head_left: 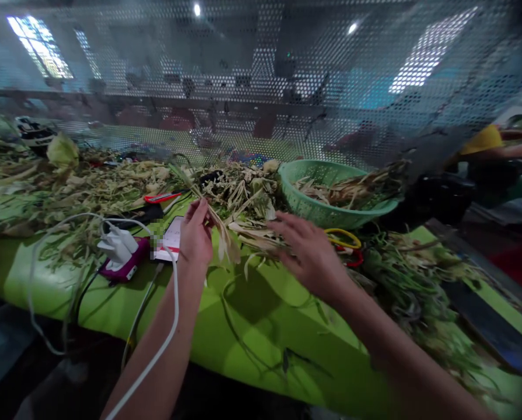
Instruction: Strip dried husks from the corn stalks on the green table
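1. Fingers of the left hand (195, 238), left of the frame's centre, are clamped on a thin bunch of dried leaves (226, 242), its loose ends hanging to the right above the green table (208, 332).
2. Right of centre, the right hand (309, 254) has its fingers apart and grips nothing visible; whether they touch the leaf pile (250, 192) I cannot tell.
3. Judging by the hands, the step is holding one bunch while the right hand is free; any grip by it would call for a light pinch, since the leaves look brittle.
4. Beyond the right hand, a green basket (324, 211) carries more dry leaves.
5. Left fingertips partly hide the gripped spot; the hand and a pixelated patch cover parts of a phone (172, 238). Both forearms run off the lower edge, and a blurred shape at the far left is unclear.
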A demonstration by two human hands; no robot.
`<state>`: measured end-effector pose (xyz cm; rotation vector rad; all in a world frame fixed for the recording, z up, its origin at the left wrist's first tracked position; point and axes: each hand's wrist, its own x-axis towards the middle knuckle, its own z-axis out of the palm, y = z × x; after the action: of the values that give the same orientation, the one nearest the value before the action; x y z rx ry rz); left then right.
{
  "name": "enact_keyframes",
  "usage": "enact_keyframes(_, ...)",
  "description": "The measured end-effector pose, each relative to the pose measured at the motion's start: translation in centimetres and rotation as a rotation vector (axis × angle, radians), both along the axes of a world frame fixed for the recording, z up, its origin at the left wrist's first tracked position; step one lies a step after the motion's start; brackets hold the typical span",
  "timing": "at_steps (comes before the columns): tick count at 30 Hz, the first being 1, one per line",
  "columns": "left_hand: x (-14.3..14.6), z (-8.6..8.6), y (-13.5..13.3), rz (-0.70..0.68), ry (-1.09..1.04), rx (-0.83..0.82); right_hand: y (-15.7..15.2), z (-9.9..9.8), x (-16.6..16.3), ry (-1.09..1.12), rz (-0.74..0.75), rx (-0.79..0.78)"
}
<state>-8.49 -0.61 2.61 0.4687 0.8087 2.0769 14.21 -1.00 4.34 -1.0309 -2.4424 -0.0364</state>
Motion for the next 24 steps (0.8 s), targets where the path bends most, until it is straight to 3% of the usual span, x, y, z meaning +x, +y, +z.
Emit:
enact_keyframes(4,-0.6,0.7,-0.3,0.330,0.144,0.077,-4.8,-1.6,-3.6,-0.199,0.505,-0.197)
enact_keyframes(6,-0.7,0.9,-0.4,0.395,0.173,0.095,-5.7,-3.0,-4.1,-0.260,0.644,-0.236)
enact_keyframes(8,-0.6,0.9,-0.4,0.391,0.172,0.099,-5.4,-4.4,-4.3,-0.272,0.634,-0.227)
enact_keyframes(11,-0.3,0.8,-0.4,0.328,0.177,0.086,-3.6,-6.0,-5.2,-0.279,0.491,-0.195)
enact_keyframes(15,0.0,0.7,-0.4,0.308,0.205,0.057,-2.2,-7.1,-7.5,-0.329,0.447,-0.196)
enact_keyframes(19,-0.1,0.7,-0.5,0.301,0.223,0.038,-3.8,-6.9,-7.4,-0.272,0.537,-0.182)
enact_keyframes(24,-0.2,0.7,-0.5,0.270,0.208,0.071,-7.8,-4.9,-3.4,-0.306,0.545,-0.329)
